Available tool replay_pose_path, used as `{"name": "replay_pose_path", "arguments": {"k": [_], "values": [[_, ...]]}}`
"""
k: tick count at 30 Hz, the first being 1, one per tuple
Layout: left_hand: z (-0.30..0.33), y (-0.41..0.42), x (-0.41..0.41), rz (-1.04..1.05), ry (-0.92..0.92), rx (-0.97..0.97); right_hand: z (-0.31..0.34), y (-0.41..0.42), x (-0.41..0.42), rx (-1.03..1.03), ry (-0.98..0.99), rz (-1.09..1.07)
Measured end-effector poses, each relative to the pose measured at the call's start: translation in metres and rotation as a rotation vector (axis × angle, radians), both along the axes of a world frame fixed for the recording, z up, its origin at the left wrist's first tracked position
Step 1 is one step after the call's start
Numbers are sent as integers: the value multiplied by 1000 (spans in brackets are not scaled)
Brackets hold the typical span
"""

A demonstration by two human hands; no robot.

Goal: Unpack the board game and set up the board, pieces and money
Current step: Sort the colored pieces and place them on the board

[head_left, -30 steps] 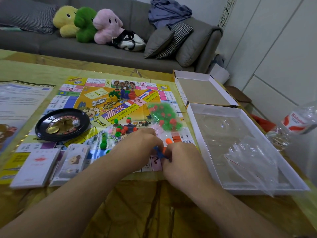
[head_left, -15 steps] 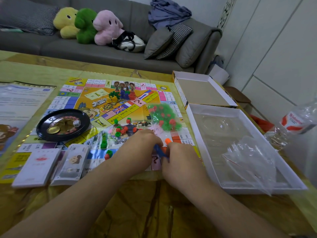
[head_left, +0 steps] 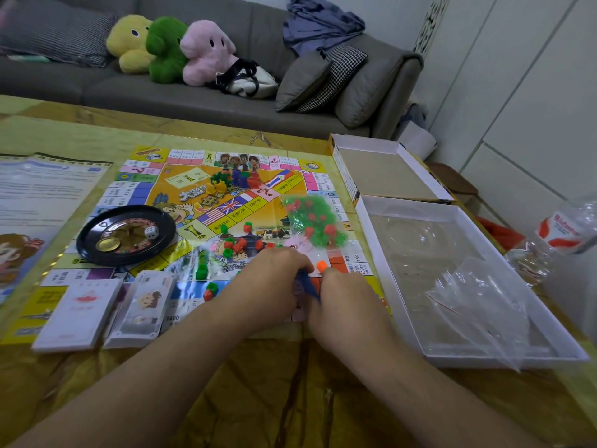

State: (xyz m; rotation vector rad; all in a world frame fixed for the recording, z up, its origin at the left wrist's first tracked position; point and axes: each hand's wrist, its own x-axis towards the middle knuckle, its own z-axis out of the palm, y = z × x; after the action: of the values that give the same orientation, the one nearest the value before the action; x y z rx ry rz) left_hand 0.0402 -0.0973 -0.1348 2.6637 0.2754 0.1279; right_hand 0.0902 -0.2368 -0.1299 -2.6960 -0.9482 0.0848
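The colourful game board (head_left: 181,185) lies open on the table. My left hand (head_left: 268,282) and my right hand (head_left: 347,295) meet at the board's near edge, both pinching a small blue piece (head_left: 307,284); an orange piece (head_left: 321,265) pokes up by my right fingers. Just beyond them lies a clear bag of green and red houses (head_left: 311,224). Loose red and green houses (head_left: 234,245) are scattered on the board. A black spinner dish with a die (head_left: 126,234) sits on the board's left. A card stack (head_left: 79,312) and a money stack (head_left: 142,310) lie at the near left.
The open white box tray (head_left: 416,344) with an empty clear bag (head_left: 478,305) stands at the right, its lid (head_left: 384,173) behind it. A rules sheet (head_left: 38,195) lies far left. A crumpled plastic bottle (head_left: 555,237) is at the right edge. A grey sofa with plush toys (head_left: 168,50) stands behind.
Both hands stay together on the blue piece at the board's near edge, with only slight finger movement. Nothing else on the table has moved.
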Motion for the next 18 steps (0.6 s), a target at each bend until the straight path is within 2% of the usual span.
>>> {"name": "replay_pose_path", "arguments": {"k": [3, 12, 18], "values": [[0, 1, -3, 25, -22, -16, 1, -2, 0, -15, -6, -11], [10, -6, -6, 73, 44, -221, 6, 3, -1, -63, -2, -24], [20, 4, -16, 164, -79, -358, 16, 6, -5, -82, -40, -45]]}}
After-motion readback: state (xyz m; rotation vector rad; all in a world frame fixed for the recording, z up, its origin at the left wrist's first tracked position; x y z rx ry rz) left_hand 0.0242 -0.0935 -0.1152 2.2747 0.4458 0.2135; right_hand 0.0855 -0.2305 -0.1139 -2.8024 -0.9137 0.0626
